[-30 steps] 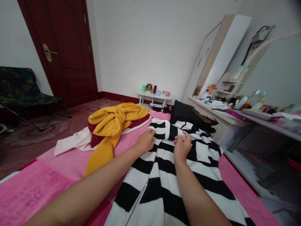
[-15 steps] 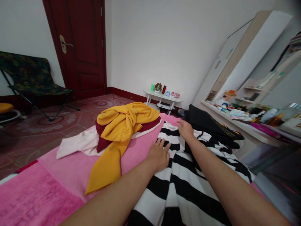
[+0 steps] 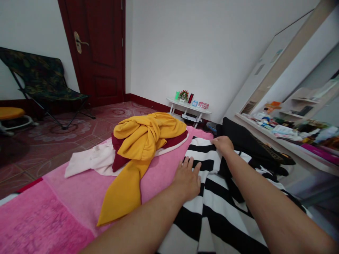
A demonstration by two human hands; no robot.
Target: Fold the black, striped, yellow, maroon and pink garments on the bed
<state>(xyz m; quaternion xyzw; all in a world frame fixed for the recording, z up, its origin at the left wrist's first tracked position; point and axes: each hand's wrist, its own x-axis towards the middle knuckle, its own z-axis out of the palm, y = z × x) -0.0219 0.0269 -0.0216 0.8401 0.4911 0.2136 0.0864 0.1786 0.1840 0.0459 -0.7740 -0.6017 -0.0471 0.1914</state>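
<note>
A black-and-white striped garment (image 3: 225, 197) lies spread over the pink bedding. My left hand (image 3: 186, 178) rests flat on its left part, fingers spread and palm down. At the garment's far edge, my right hand (image 3: 223, 144) has its fingers closed on the striped cloth near a corner. Part of that grip is hidden behind the hand. To the left lies a mustard-yellow garment (image 3: 148, 135) with a knotted bundle and one hanging end. Under it are a dark red cloth (image 3: 119, 160) and a pale pink cloth (image 3: 91, 158).
Folded black clothing (image 3: 251, 141) sits just right of my right hand. Pink bedding (image 3: 71, 197) covers the bed. A cluttered dressing table (image 3: 286, 141) stands along the right. Farther off are a low white table (image 3: 189, 107), a camouflage folding chair (image 3: 39, 77) and a dark red door (image 3: 97, 46).
The view has shifted slightly, moving the scene rightward. My right hand has moved right along the garment's far edge, its fingers now closed on the cloth. My left hand stays flat.
</note>
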